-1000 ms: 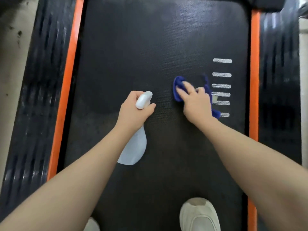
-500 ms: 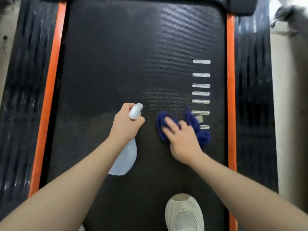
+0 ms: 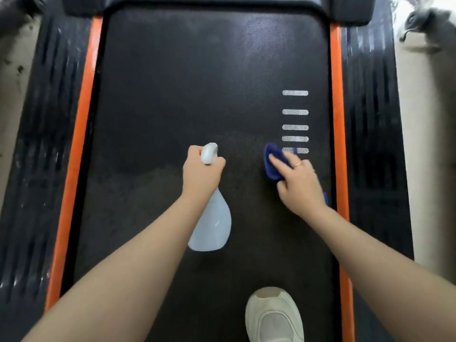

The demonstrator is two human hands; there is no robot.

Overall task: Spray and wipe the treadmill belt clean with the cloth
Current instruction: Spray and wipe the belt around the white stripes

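The black treadmill belt (image 3: 172, 95) fills the view. My left hand (image 3: 201, 172) grips the neck of a white spray bottle (image 3: 212, 225), whose nozzle points forward over the belt's middle. My right hand (image 3: 297, 182) presses a blue cloth (image 3: 271, 161) flat on the belt near the right edge, fingers stretched over it. Most of the cloth is hidden under the hand. A duller damp-looking patch shows on the belt around and left of the hands.
Orange strips (image 3: 336, 119) and black ribbed side rails (image 3: 42, 144) flank the belt. White dash marks (image 3: 295, 112) lie ahead of the cloth. My white shoe (image 3: 274, 317) stands on the belt at the bottom. The motor cover (image 3: 209, 2) bounds the far end.
My right hand has slid the cloth on the belt, first back toward me, then right toward the white dashes. The left hand keeps its hold on the bottle.
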